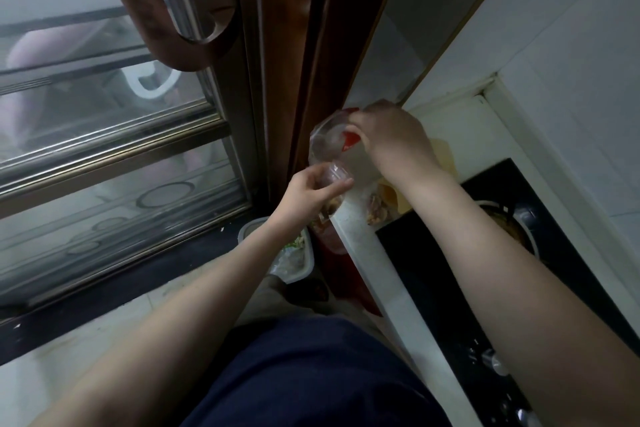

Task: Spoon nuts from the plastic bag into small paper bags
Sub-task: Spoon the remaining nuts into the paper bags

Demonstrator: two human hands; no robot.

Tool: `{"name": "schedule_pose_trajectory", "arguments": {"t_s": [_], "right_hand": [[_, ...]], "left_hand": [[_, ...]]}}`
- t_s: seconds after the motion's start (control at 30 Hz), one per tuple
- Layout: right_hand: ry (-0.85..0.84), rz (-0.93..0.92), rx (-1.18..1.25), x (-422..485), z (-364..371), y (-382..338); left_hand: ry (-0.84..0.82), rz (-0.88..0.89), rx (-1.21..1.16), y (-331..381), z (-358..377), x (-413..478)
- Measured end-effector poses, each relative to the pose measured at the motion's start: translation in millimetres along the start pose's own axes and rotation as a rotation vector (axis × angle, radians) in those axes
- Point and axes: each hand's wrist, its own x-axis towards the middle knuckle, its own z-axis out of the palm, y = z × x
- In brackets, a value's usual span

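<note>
Dark shirt point(311, 374) nearest; left hand point(311, 192) pinches the plastic bag point(329, 146) low, right hand point(388, 135) grips its rim. Limp, slippery film; hold the rim.

A white counter point(377, 263) runs along the tiled wall, its front edge facing the door. A black hob point(446, 284) is set into it, reaching nearly to the front edge, with a pot point(519, 222) on its far burner and knobs point(493, 362) near the front edge. A clear bag of nuts point(377, 210) lies on the counter just beyond the hob's far corner, at the front edge. Yellow paper point(445, 156) lies beside it, toward the wall.

The floor point(114, 319) below carries a white bin point(291, 253) close to the counter's front.
</note>
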Motion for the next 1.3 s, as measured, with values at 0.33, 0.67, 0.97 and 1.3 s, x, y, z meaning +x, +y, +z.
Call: {"name": "schedule_pose_trajectory", "arguments": {"t_s": [0.33, 0.67, 0.97, 1.3], "right_hand": [[-0.393, 0.158, -0.042, 9.2, 38.0, 17.8], [-0.43, 0.555, 0.323, -0.9, 54.7, 43.8], [-0.488, 0.709, 0.172, -7.0, 87.1, 59.2], [-0.475, 0.71, 0.329, -21.2, 69.2, 67.9]], "left_hand": [[0.034, -0.126, 0.173, -25.6, -19.1, -4.8], [0.041, -0.21, 0.193, -44.5, -23.6, 4.6], [-0.002, -0.285, 0.163, -47.8, -20.6, 33.9], [0.012, -0.302, 0.168, -44.6, -18.7, 55.9]]}}
